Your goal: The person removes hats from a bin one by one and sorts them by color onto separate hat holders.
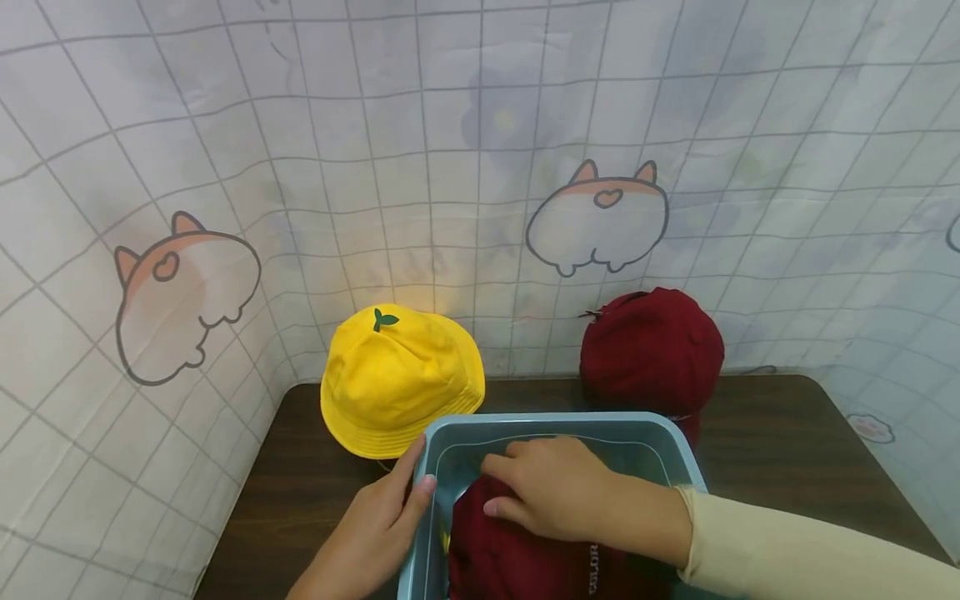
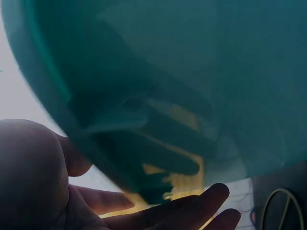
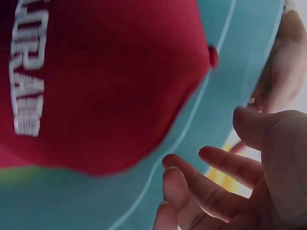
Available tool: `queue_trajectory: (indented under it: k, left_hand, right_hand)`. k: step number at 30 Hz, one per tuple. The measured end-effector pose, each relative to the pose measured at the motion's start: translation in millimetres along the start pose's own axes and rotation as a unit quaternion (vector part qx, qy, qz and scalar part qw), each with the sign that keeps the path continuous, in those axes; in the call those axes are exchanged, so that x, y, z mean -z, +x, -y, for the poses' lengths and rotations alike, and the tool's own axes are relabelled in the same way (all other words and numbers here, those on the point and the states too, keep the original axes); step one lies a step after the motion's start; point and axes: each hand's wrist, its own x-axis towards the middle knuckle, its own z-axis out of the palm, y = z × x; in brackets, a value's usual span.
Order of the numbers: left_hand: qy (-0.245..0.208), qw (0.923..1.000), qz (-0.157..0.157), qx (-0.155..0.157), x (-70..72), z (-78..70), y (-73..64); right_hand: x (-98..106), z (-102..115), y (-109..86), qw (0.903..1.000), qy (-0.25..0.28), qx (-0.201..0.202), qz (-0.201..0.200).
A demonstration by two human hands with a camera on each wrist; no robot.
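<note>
A light blue plastic bin (image 1: 562,419) stands at the front of the table. My left hand (image 1: 375,517) grips its left wall, thumb at the rim and fingers along the outside; in the left wrist view the bin wall passes between them. Inside the bin lies a dark red baseball cap (image 1: 510,554) with white lettering. My right hand (image 1: 551,487) is over the cap in the head view. In the right wrist view its loosely bent fingers (image 3: 216,196) stand apart from the cap, with nothing between them. A bit of yellow shows beside the cap in the bin.
On the dark wood table (image 1: 270,508), a yellow bucket hat (image 1: 397,375) with a green sprout sits behind the bin to the left. Another dark red cap (image 1: 648,350) sits behind it to the right. A patterned white curtain (image 1: 465,167) hangs around the table.
</note>
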Motion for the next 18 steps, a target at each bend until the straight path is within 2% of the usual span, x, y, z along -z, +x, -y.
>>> queue_trajectory:
  k: [3, 7, 12, 18]
  left_hand:
    - [-0.005, 0.9997, 0.023, 0.006, -5.5, 0.8, 2.4]
    - [-0.002, 0.9994, 0.035, -0.007, -9.8, 1.7, 2.9]
    - [-0.001, 0.9994, 0.03, -0.017, -11.8, 1.0, 3.0]
    - [0.003, 0.9995, 0.029, -0.011, -13.6, 1.3, 4.1]
  right_hand:
    - [-6.3, 5.0, -0.7, 0.9995, -0.008, 0.016, 0.024]
    - [-13.0, 9.2, -1.5, 0.9977, -0.026, 0.035, 0.052]
    - [-17.0, 9.5, -4.5, 0.9936, -0.065, 0.071, 0.059]
    - [-23.1, 7.9, -2.9, 0.9884, -0.074, 0.124, 0.047]
